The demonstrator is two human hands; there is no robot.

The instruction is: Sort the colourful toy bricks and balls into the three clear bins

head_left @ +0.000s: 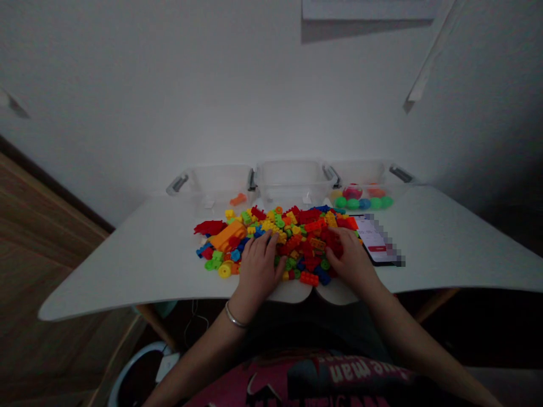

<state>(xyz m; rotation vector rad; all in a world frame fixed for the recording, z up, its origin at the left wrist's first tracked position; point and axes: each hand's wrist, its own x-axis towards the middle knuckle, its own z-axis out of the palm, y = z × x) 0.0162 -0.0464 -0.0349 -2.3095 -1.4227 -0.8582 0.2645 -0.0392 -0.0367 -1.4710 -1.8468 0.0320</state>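
"How did the left hand (259, 268) sit?"

"Palm down over the near left part of the pile of blocks (292, 244), with its thumb apart from the fingers. That grip was fairly wide, and its fingertips reached in beside some yellow blocks (271, 226). I saw nothing pinched in it."

"And the right hand (353, 259)?"

"At the right side of the pile, curled in toward the middle. Its thumb and fingers stood apart around a dark red piece (333, 242) — whether they held it or only touched it, I couldn't tell."

"Where was the pile itself?"

"On the white surface (139, 254), between the hands and spreading past the left one. A large orange piece (229, 236) lay on its left side, and a red block (309, 278) at its near edge. A phone (375, 242) lay just right of the pile."

"Anything behind it?"

"Three clear bins in a row — the left bin (220, 174) had an orange piece (238, 199) in it, the middle bin (291, 170) stood next to it, and the right bin (360, 169) showed green balls (353, 204)."
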